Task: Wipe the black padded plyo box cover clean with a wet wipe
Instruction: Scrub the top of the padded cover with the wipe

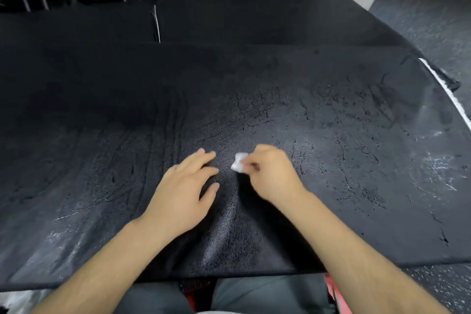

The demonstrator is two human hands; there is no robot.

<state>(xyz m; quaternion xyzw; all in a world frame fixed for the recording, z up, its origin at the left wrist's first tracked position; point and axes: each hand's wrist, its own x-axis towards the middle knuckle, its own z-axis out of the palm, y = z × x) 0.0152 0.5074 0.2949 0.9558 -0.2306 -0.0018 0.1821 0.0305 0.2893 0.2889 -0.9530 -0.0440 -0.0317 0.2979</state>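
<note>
Black and bumpy, the padded plyo box cover (254, 99) fills most of the view. It lies flat right in front of the person and stretches out to both sides. The wet wipe (239, 162) is a small white wad near the middle of the cover, between the two hands. The right hand (272, 173) pinches it with thumb and curled fingers. The left hand (183, 191) lies flat on the cover just beside it, fingers straight, holding nothing.

The wipe looks light, soft and floppy, so I think it will squash and bunch up easily. A tight pinch at one end, with the loose part pressed down on the cover, should work best. The cover looks squashy under its cracked, wrinkled skin, so it may give a little when pushed. The flat hand can help stop it sliding.

Most of the wipe is hidden inside the fingers, so I cannot tell how big it is or if it touches the cover. Both hands are a bit blurry. White dusty marks (438, 160) show on the right side. The cover's left end is cut off by the edge of the view.
</note>
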